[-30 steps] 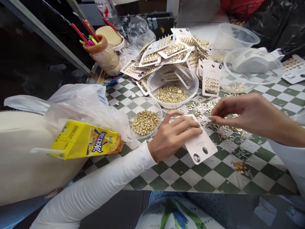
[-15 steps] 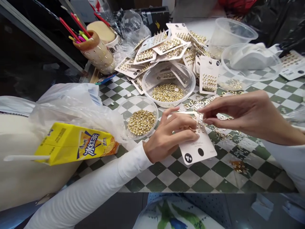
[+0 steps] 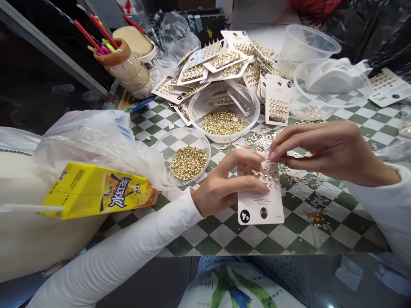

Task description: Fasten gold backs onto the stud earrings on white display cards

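A pale rectangular card (image 3: 268,209) with rounded corners is laid over the checkered tabletop (image 3: 205,235). Small gold-coloured studs (image 3: 259,175) are arranged in rows on its face; its near end is marked with a black disc (image 3: 244,216).

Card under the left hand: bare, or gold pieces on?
On: gold pieces show on the card; the left hand hides part.

We count 2 hands (image 3: 221,184) (image 3: 332,147), 1 held card (image 3: 260,209), 2 gold-bit dishes (image 3: 221,138) (image 3: 184,137) ctr.; 1 drink ctn. (image 3: 91,190) lower L; 1 pen cup (image 3: 126,70) upper L.
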Action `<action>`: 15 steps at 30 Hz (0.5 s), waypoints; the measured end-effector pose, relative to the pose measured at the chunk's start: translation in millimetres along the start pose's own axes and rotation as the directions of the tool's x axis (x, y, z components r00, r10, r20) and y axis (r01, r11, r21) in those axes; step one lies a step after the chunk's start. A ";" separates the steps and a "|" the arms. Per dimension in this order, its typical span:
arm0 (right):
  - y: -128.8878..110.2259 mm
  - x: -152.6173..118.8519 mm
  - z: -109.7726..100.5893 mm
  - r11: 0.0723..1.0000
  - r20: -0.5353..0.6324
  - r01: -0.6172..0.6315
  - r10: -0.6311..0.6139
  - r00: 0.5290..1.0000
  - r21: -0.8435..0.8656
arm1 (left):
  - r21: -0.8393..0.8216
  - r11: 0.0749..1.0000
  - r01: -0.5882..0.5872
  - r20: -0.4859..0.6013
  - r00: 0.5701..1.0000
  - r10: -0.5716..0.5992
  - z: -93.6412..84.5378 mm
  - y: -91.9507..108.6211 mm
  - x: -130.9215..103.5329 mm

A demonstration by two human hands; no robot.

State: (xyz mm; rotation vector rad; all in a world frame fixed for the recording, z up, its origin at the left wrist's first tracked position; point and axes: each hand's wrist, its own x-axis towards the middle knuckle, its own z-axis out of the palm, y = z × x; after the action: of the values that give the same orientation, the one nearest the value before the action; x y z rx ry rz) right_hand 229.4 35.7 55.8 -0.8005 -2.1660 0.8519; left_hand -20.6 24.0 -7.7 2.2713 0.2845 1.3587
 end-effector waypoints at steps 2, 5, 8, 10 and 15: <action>0.7 -0.3 -2.7 1.000 0.022 0.014 -0.014 1.000 -0.002 | -0.013 1.000 -0.007 -0.004 1.000 0.007 1.0 -0.1 0.0; 0.7 -0.5 -7.2 0.999 0.059 0.037 -0.037 0.998 -0.006 | -0.024 1.000 -0.011 -0.008 1.000 0.010 1.6 1.0 -0.1; -0.7 -0.6 -12.2 0.998 0.108 0.048 -0.045 0.993 -0.027 | -0.040 0.999 -0.010 -0.004 1.000 0.009 1.8 1.4 -0.3; -1.5 -0.7 -14.7 0.998 0.141 0.049 -0.042 0.989 -0.044 | -0.055 0.998 -0.020 0.000 1.000 0.020 2.2 0.3 -0.6; -0.3 -1.4 -14.1 0.997 0.152 0.066 -0.059 0.987 -0.045 | -0.070 0.997 -0.042 0.022 0.999 0.043 4.3 -5.1 -2.2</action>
State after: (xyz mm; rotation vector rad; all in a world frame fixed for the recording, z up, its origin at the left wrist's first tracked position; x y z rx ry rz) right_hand 240.8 39.2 63.5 -0.7082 -2.3405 0.8538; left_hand -17.6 26.2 -13.6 2.2461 0.1797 1.3417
